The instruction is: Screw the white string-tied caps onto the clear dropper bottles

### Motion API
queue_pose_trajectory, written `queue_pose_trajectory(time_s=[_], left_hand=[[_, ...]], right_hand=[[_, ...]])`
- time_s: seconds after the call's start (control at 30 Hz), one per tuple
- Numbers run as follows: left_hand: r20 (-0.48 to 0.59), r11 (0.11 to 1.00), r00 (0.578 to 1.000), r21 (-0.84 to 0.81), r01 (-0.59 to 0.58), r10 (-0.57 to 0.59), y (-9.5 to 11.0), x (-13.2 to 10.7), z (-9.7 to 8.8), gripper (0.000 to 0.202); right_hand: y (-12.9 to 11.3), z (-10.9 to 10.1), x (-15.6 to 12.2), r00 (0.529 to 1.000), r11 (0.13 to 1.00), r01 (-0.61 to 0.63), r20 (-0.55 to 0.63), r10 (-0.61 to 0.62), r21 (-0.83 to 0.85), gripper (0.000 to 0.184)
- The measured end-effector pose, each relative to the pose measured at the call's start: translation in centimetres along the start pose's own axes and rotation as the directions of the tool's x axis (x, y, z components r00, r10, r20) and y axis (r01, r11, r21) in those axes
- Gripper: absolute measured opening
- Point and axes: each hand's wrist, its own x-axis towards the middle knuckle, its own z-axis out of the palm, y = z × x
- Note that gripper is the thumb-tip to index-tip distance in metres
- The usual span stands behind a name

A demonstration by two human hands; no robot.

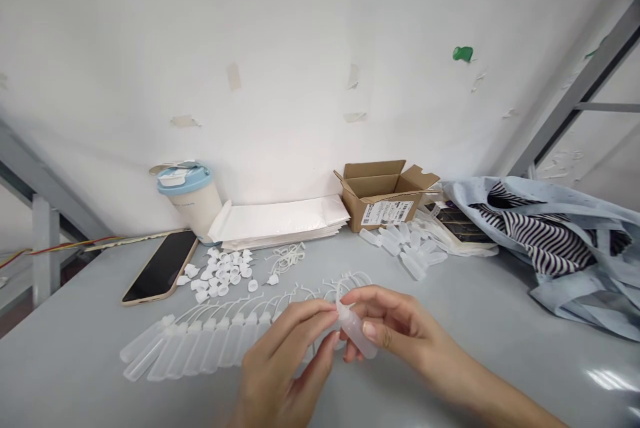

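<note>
A small translucent bottle (361,338) is tilted over the table (465,375), toward its front edge, held in the fingers of the right hand (407,328); the left hand (285,355) has fingertips at its neck, though whether they grip I cannot tell. Toward the left edge, a row of bottles (210,345) already carries caps with thin tubes. Apparently left to assemble: loose white caps (225,275) and loose tubes (287,258) nearer the back edge, plus seemingly bare bottles (414,261) before the cardboard box (354,211).
</note>
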Motion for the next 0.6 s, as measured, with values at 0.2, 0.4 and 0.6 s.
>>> queue_pose_trajectory(time_s=[0.2, 0.4, 0.6], left_hand=[[0.006, 1.0, 1.0, -0.008, 0.029, -0.029, 0.15, 0.07, 0.14, 0.029], [0.048, 0.997, 0.997, -0.05, 0.059, -0.057, 0.31, 0.05, 0.3, 0.021], [0.052, 0.995, 0.994, 0.018, 0.093, -0.094, 0.55, 0.0, 0.62, 0.036]], right_hand=[[0.68, 0.09, 0.06, 0.999, 0.995, 0.034, 0.006, -0.035, 0.098, 0.024], [0.7, 0.22, 0.07, 1.0, 0.983, 0.022, 0.002, -0.022, 0.181, 0.023], [0.68, 0.39, 0.04, 0.999, 0.981, -0.032, -0.026, 0.037, 0.191, 0.024]])
